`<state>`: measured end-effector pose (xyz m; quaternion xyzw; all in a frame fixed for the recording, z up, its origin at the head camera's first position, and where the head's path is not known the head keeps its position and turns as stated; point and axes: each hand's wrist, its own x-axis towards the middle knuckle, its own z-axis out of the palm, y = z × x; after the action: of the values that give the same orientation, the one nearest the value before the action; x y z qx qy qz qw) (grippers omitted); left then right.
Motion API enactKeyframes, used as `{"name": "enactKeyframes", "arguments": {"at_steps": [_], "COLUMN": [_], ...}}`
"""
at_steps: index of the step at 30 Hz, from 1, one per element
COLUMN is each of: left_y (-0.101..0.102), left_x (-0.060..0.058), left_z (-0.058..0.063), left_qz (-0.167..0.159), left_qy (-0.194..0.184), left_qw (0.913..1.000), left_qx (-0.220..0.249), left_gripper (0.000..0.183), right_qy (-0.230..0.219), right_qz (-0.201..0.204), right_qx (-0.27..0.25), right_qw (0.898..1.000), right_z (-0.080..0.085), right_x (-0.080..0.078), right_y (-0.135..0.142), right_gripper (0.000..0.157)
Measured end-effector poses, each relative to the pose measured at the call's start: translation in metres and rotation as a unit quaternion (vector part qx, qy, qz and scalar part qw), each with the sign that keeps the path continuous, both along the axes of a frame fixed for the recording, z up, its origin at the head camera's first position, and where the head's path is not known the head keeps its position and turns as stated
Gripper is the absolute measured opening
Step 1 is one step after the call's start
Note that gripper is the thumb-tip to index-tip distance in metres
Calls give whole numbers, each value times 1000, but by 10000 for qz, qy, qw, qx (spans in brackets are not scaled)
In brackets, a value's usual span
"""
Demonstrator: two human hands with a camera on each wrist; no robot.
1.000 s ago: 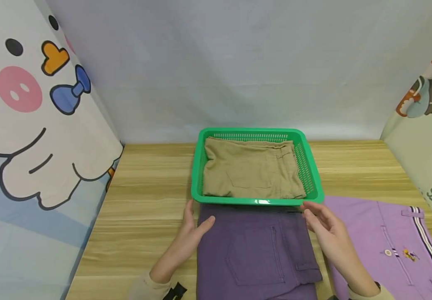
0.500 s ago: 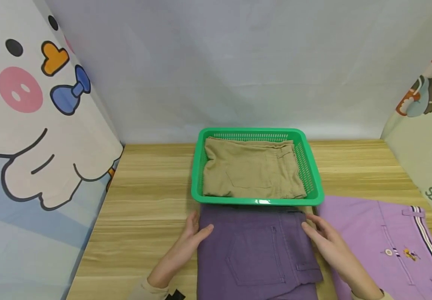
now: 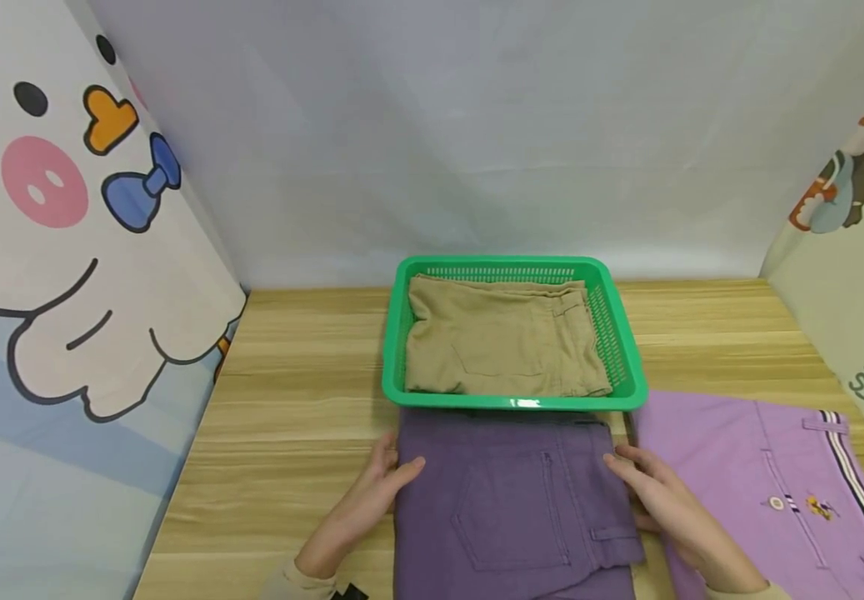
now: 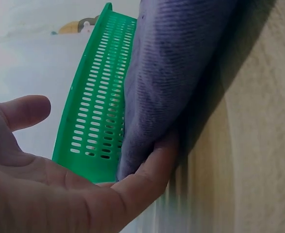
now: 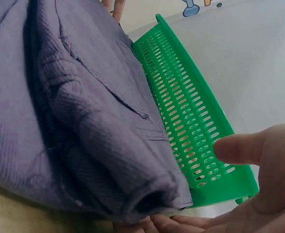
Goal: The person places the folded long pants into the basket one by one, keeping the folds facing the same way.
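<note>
Folded dark purple trousers (image 3: 510, 508) lie in front of the green basket (image 3: 521, 403), a back pocket facing up. At their left edge is my left hand (image 3: 372, 493). The left wrist view shows its fingertips (image 4: 157, 165) tucked under the purple cloth, with the thumb raised apart from it. My right hand (image 3: 660, 496) is at the right edge by the waistband. In the right wrist view its fingers (image 5: 176, 224) reach beneath the folded end, and the thumb (image 5: 234, 148) stands off the cloth. Folded khaki trousers (image 3: 502, 337) lie inside the basket.
Light purple trousers (image 3: 746, 475) with a striped waistband lie at the right, close beside my right hand. All rest on a wooden table (image 3: 289, 417). A pale cloth wall (image 3: 506, 142) rises behind, with cartoon-printed sheets at both sides.
Both hands have moved back from the basket's front corners along the purple trousers' sides, toward me, and their fingers now reach the cloth edges. The trousers and basket have not visibly moved.
</note>
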<state>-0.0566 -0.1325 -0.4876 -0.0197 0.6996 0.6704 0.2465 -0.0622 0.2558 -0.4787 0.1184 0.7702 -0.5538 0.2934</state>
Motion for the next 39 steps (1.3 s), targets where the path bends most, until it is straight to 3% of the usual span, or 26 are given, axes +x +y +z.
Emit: {"name": "enactKeyframes", "arguments": {"at_steps": [4,9,15,25,32,39], "left_y": [-2,-2,-1,-1,-1,-1], "left_x": [-1,-2,-2,-1,-1,0], "left_z": [-5,-7,-8,-11,-15,-15], "left_qz": [-120,-169,-102,-113,-86,-224], "left_qy": [-75,-69,-70,62,112,387], "left_qw": [9999,9998,9999,9999,9999,9986], "left_qx": [51,106,66,92,66,-284], "left_gripper": [88,86,86,85,82,85], "right_qy": [-44,343,524,40,5,44], "right_qz": [-15,347,341,27,61,-19], "right_qx": [-60,497,-603,-1159,-1822,-2084], "right_qw": [10000,9976,9962,9932,9832,9780], "right_z": [-5,-7,-7,20,32,37], "right_x": [3,5,9,13,14,15], "right_y": [-3,-7,-6,-20,-34,-43], "right_gripper": [88,91,76,95,78,61]}}
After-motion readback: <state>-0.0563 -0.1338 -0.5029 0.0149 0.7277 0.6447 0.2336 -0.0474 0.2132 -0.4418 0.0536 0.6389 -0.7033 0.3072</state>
